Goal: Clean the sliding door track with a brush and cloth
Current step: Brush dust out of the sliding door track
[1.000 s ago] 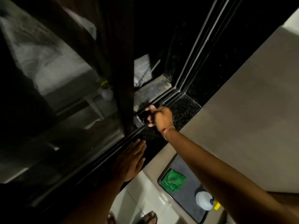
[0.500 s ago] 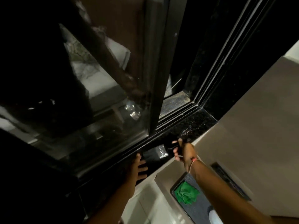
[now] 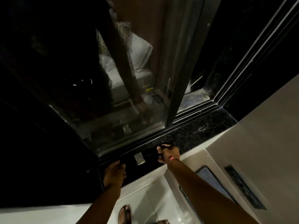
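Observation:
My right hand [image 3: 169,153] grips the dark handle of a paint brush [image 3: 144,157], whose metal ferrule shines over the black granite sill. The bristles point left toward my left hand and are lost in the dark. My left hand [image 3: 114,172] rests flat on the sill [image 3: 202,128], fingers spread, beside the door track [image 3: 191,113]. The track's dark rails run from lower left to upper right along the foot of the glass sliding door [image 3: 126,101]. No cloth is in view.
The door's metal edge frame [image 3: 182,70] stands over the track, with a gap to the right showing the floor outside. A light counter with a grey mat [image 3: 208,177] lies at my right. My sandalled foot [image 3: 124,214] stands on white floor tiles.
My right hand has drawn the brush left and toward me along the sill, away from the track corner. The view has tilted, so the green cloth and bottle dropped out of sight.

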